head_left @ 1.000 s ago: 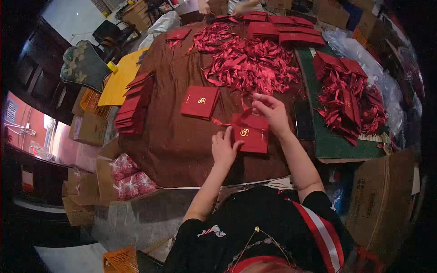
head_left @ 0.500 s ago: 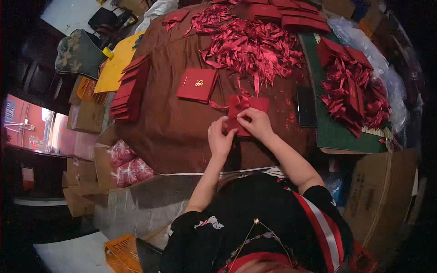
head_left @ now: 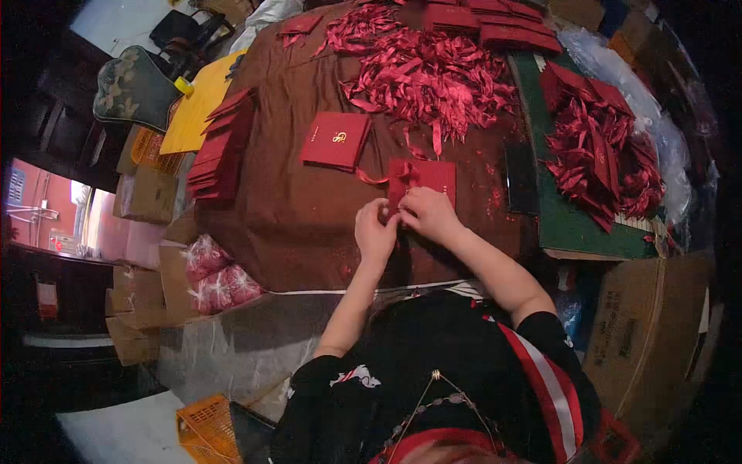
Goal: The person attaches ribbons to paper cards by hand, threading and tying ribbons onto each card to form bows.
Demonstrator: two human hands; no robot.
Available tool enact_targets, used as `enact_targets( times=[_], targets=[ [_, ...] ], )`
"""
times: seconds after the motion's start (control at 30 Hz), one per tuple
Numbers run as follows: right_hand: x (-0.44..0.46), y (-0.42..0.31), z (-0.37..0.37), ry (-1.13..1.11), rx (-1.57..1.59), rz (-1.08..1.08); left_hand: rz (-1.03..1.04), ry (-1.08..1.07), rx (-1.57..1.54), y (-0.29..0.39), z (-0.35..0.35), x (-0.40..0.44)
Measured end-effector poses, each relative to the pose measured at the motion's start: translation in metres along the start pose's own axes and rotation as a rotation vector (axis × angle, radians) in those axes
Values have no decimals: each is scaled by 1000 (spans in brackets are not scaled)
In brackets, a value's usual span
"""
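My left hand (head_left: 376, 234) and my right hand (head_left: 430, 213) meet at the lower left part of a red card or pouch (head_left: 437, 176) lying on the brown cloth. Their fingers are closed in pinches close together, on what seems to be the red ribbon (head_left: 401, 172) across it; the fingertips hide the exact hold. A loop of ribbon stands up at the item's upper left. Just up and to the left lies a stack of red pouches (head_left: 335, 139) with a gold logo. A loose red ribbon (head_left: 372, 178) runs between the two.
Beyond my hands, a heap of red ribbons (head_left: 433, 77) covers the brown cloth (head_left: 286, 247). Red pouches (head_left: 224, 147) are lined up at the left edge. A dark phone-like slab (head_left: 521, 179) lies right, beside a green board (head_left: 576, 240) bearing ribboned pouches (head_left: 595, 147).
My right hand has come down from above the pouch to beside my left fingers, and the ribbon it held raised is lower. The whole view has shifted slightly.
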State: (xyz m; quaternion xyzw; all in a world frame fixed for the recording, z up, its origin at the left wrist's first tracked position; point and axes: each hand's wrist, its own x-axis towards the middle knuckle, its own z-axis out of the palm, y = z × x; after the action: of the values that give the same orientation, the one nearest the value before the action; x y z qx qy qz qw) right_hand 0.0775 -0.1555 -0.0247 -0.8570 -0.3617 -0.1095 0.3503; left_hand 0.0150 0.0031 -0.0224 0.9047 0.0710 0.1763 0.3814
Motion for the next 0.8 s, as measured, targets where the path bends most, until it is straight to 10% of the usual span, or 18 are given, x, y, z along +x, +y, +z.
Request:
enact_targets(
  times=[0.8],
  targets=[
    [6, -5, 0, 2, 97, 265, 298, -198, 66, -28, -26, 28]
  ],
)
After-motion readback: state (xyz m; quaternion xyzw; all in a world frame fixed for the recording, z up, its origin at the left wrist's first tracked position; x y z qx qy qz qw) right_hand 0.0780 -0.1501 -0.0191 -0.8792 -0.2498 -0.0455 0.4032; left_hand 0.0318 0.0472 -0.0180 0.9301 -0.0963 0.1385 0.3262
